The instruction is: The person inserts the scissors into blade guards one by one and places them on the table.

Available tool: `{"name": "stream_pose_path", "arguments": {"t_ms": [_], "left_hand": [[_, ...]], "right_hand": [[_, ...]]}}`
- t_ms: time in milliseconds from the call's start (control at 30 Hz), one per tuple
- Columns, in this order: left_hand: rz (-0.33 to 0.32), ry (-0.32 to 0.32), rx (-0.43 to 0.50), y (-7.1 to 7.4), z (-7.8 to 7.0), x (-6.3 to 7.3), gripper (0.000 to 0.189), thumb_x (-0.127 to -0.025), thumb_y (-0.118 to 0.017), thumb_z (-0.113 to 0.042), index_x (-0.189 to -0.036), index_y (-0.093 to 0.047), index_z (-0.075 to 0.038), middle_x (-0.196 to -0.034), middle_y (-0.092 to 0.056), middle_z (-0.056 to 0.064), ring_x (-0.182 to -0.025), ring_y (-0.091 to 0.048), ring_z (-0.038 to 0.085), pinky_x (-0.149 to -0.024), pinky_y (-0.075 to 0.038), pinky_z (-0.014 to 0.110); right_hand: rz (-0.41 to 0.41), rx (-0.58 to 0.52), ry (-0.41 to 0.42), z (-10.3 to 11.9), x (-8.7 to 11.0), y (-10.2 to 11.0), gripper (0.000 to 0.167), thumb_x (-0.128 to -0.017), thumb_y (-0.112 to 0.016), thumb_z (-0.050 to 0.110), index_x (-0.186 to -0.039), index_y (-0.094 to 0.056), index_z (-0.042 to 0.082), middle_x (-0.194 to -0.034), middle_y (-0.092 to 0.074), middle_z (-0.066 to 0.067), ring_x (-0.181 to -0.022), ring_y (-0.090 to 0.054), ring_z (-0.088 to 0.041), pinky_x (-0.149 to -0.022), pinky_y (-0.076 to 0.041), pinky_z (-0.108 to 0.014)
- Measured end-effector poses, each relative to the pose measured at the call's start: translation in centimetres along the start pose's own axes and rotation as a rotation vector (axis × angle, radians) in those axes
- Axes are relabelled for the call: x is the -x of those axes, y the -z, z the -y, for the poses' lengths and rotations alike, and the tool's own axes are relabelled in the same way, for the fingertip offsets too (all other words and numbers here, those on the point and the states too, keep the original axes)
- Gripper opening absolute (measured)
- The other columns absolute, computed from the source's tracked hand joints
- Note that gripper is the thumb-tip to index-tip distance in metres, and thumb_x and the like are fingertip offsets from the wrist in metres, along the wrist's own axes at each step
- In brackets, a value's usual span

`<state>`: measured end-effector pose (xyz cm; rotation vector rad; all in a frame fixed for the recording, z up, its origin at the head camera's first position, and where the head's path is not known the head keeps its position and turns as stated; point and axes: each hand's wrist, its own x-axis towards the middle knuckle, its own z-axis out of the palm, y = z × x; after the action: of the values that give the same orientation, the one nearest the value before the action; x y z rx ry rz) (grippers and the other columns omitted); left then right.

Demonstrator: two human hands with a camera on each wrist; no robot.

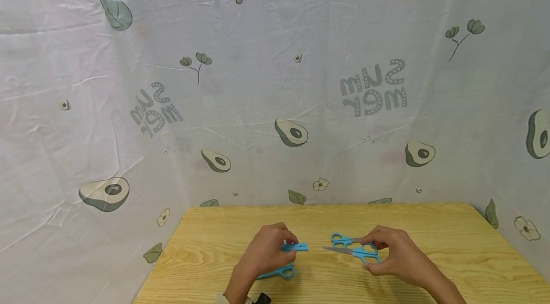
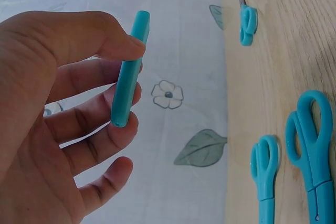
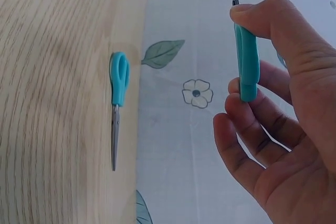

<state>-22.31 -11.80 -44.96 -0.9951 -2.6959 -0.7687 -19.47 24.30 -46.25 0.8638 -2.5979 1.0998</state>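
A slim turquoise blade cover (image 1: 297, 247) is pinched between the thumb and fingers of my left hand (image 1: 270, 246). The left wrist view shows this cover (image 2: 129, 72) held clear of the table. Opposite it, my right hand (image 1: 397, 254) grips scissors by their turquoise handles (image 1: 358, 252), the bare metal blades pointing left toward the cover. A gap separates blade tips and cover. From the right wrist, the held scissors (image 3: 248, 61) appear edge-on, thumb on one side. Beyond them, a second bare-bladed pair of scissors (image 3: 118, 85) lies on the table.
Two more pairs of turquoise scissors, a smaller (image 2: 265, 166) and a larger one (image 2: 313, 140), lie on the wooden table (image 1: 215, 227) by my left hand, partly hidden by it in the head view. A patterned sheet (image 1: 258, 79) hangs behind the table.
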Motion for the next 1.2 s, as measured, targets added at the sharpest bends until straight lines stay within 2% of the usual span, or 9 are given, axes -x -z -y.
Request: {"name": "stream_pose_path", "arguments": {"t_ms": [367, 700, 900, 1200], "left_hand": [[0.004, -0.031, -0.018, -0.6, -0.3, -0.3, 0.012, -0.087, -0.083, -0.015, -0.099, -0.087, -0.016, -0.089, -0.073, -0.007, -0.074, -0.056, -0.007, -0.066, -0.046, 0.009], [0.018, -0.029, -0.002, -1.1, -0.7, -0.4, 0.013, -0.088, -0.082, -0.015, -0.100, -0.086, -0.015, -0.090, -0.073, -0.008, -0.075, -0.056, -0.007, -0.066, -0.046, 0.009], [0.016, -0.052, -0.012, -1.2, -1.0, -0.4, 0.013, -0.088, -0.082, -0.016, -0.101, -0.087, -0.016, -0.091, -0.073, -0.009, -0.076, -0.057, -0.007, -0.067, -0.045, 0.009], [-0.001, -0.067, -0.054, -1.3, -1.3, -0.4, 0.013, -0.089, -0.084, -0.019, -0.101, -0.087, -0.021, -0.091, -0.072, -0.013, -0.078, -0.057, -0.008, -0.078, -0.048, 0.019]], "right_hand": [[0.018, 0.006, -0.013, 0.0, -0.2, -0.2, 0.034, -0.081, -0.095, 0.024, -0.112, -0.080, 0.021, -0.103, -0.071, 0.011, -0.084, -0.060, 0.004, -0.073, -0.060, -0.025], [0.023, -0.014, -0.001, 0.2, -0.2, -0.3, 0.032, -0.082, -0.094, 0.023, -0.111, -0.080, 0.021, -0.103, -0.072, 0.011, -0.084, -0.060, 0.004, -0.073, -0.062, -0.031], [0.031, -0.031, 0.002, 0.1, -0.1, -0.4, 0.032, -0.083, -0.093, 0.023, -0.112, -0.080, 0.019, -0.103, -0.072, 0.009, -0.085, -0.061, 0.004, -0.074, -0.062, -0.032], [0.034, -0.035, 0.010, 0.1, -0.2, -0.6, 0.032, -0.082, -0.093, 0.021, -0.111, -0.080, 0.019, -0.102, -0.072, 0.004, -0.084, -0.058, 0.005, -0.072, -0.060, -0.028]]}}
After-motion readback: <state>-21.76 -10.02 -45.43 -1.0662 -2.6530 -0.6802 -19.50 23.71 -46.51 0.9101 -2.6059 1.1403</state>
